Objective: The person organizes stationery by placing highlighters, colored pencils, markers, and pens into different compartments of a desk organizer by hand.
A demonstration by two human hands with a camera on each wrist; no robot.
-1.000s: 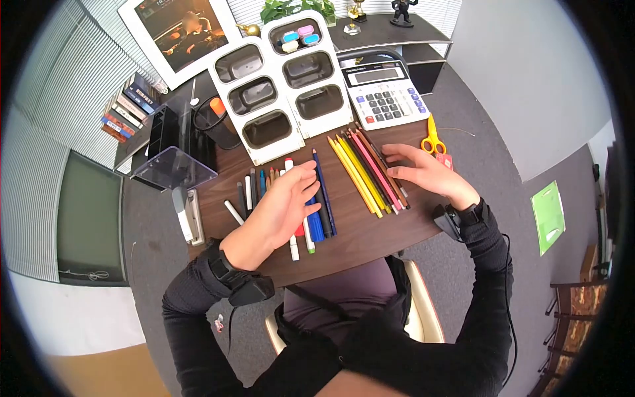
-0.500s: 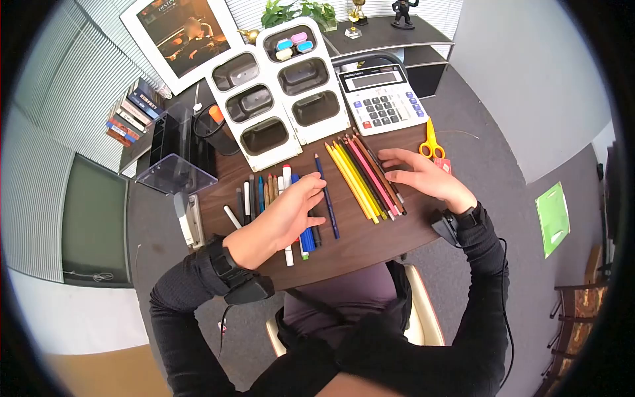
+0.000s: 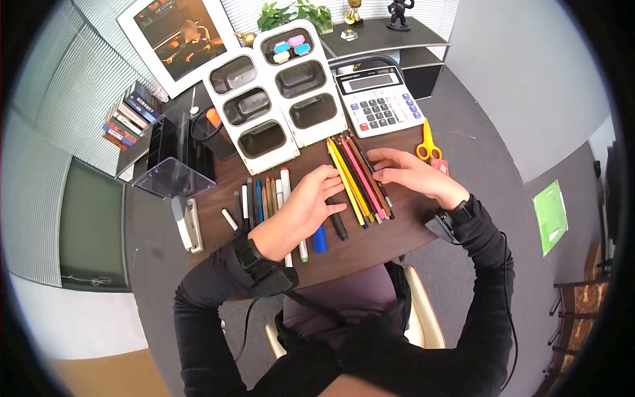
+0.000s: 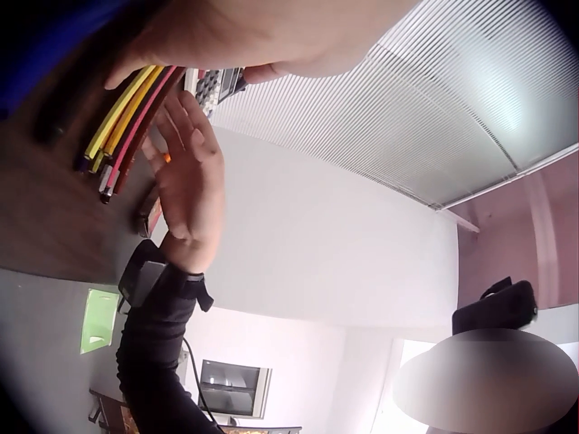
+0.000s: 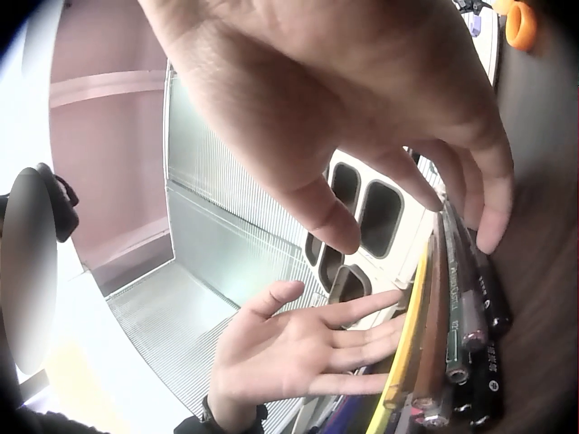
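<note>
Closest to the bench's near edge [image 3: 370,255], a blue marker [image 3: 320,239] could roll off if the left wrist nudged it. Just beyond, the left hand [image 3: 301,208] lies alongside the coloured pencils [image 3: 360,175], fingers straight and spread; the right hand [image 3: 417,177] flanks them opposite, fingers apart, loosely bent. Uneven pushing might make the pencils climb over one another or fan out. Farther back, their ends could snag the white organizer [image 3: 278,106].
</note>
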